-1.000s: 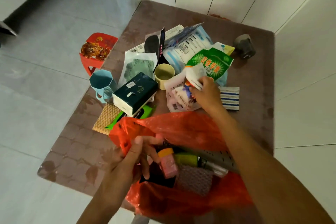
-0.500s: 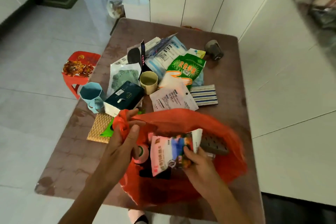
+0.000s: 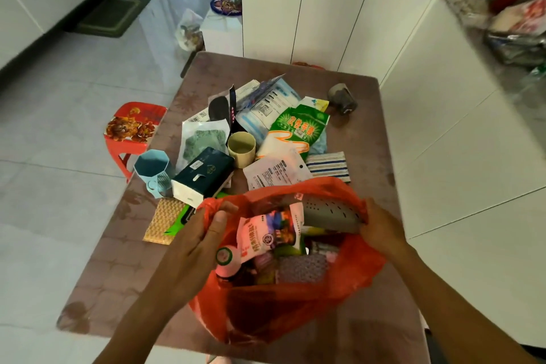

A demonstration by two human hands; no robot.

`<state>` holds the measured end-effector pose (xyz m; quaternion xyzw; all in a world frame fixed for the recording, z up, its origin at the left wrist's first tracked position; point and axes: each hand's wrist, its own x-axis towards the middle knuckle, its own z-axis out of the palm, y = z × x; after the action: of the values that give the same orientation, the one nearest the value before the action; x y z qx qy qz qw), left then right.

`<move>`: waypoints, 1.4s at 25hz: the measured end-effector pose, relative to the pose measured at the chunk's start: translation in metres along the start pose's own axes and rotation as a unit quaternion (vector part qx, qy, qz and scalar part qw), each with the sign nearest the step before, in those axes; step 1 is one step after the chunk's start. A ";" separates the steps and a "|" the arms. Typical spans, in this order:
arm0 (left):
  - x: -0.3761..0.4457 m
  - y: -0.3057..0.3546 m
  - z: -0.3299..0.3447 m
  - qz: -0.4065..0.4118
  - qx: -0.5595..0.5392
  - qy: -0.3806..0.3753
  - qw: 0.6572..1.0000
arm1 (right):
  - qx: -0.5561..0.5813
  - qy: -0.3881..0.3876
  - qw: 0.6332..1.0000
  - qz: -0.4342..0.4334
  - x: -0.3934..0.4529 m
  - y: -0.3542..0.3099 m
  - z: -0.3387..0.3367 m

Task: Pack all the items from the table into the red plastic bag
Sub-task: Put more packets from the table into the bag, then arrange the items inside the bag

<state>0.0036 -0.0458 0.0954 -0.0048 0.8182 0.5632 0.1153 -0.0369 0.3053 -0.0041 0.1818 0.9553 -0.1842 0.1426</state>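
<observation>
Two hands hold the red plastic bag (image 3: 295,304) open at the near edge of the brown table (image 3: 369,133). The left hand (image 3: 195,242) pinches the bag's left rim between thumb and curled fingers, and the right hand (image 3: 381,227) grips the right rim with its fingers closed over the plastic, close against a grey perforated piece (image 3: 331,213) that sticks up inside the bag. Within the bag lie a pink and white packet (image 3: 269,233), a small bottle with a green and white cap (image 3: 226,257) just beside the left hand, and a dark textured pad (image 3: 301,269) near the front. Farther on the table, many things wait unpacked: a dark green box (image 3: 204,176) to the left, a blue mug (image 3: 153,171) just left of it, a yellow woven mat (image 3: 164,220) near the left hand, a pale yellow cup (image 3: 241,148) in the middle, a white printed pouch (image 3: 277,171) touching the bag's far rim, a striped cloth (image 3: 329,165) to its right, a green packet (image 3: 298,127) beyond that, and a grey lump (image 3: 342,99) at the far right. A red stool (image 3: 133,130) stands on the floor left of the table.
</observation>
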 end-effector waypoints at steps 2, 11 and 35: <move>0.002 0.001 -0.002 -0.010 -0.007 0.041 0.999 | 0.106 0.076 0.991 -0.011 0.007 0.004 -0.026; 0.026 -0.006 0.017 -0.040 -0.034 0.022 0.998 | -0.183 -0.057 0.981 -0.039 0.006 -0.042 -0.122; 0.043 -0.005 0.030 -0.176 -0.341 -0.021 0.923 | 0.701 -0.174 0.686 -0.085 0.037 -0.059 -0.095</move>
<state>-0.0323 -0.0149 0.0721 -0.1761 0.5603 0.7787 0.2209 -0.1132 0.3037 0.0856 0.1117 0.5167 -0.8401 0.1213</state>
